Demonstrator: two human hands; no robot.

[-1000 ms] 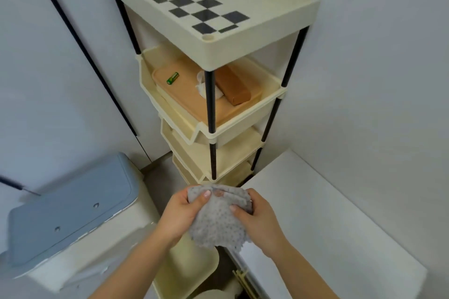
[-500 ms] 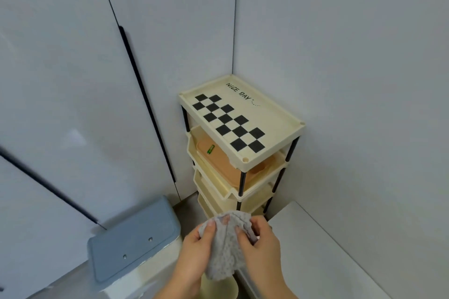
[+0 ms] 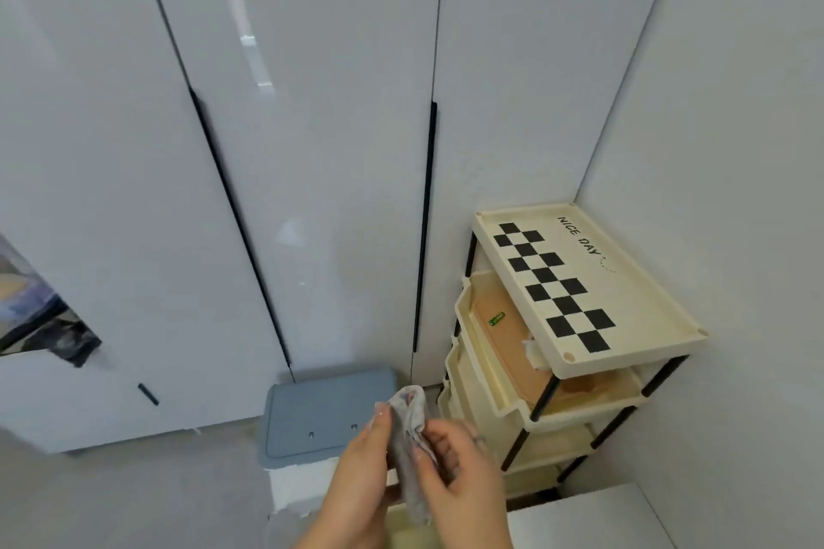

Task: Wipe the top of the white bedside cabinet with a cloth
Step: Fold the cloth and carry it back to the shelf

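Low at the bottom centre of the head view, both hands meet around a grey cloth (image 3: 412, 455). The left hand (image 3: 356, 484) wraps the cloth's left side, its fingers (image 3: 382, 421) pressed against the fabric and reaching up toward the bunched top end. The right hand (image 3: 463, 486) clamps the other side, fingertips (image 3: 439, 444) curled onto the cloth, so the fabric is pinched between the two hands and hangs down as a narrow twisted strip below them.

Just behind the left hand sits a bin with a blue-grey lid (image 3: 327, 415); the lid lies flat and shows two small holes near its front edge. Right of the right hand, and rising above it, stands a cream tiered rack (image 3: 566, 388) on black posts in the corner of the room. Its top tray (image 3: 624, 276) carries a black checkerboard strip and the words NICE DAY. On the tier beneath lies an orange-brown board (image 3: 508, 339) with a small green battery (image 3: 496, 319) resting on it.

Below and to the right of the right hand, only a corner of the white bedside cabinet (image 3: 588, 522) shows; the cloth is held apart from it. Beyond both hands rise pale wardrobe doors (image 3: 312, 147) with thin black handle strips.
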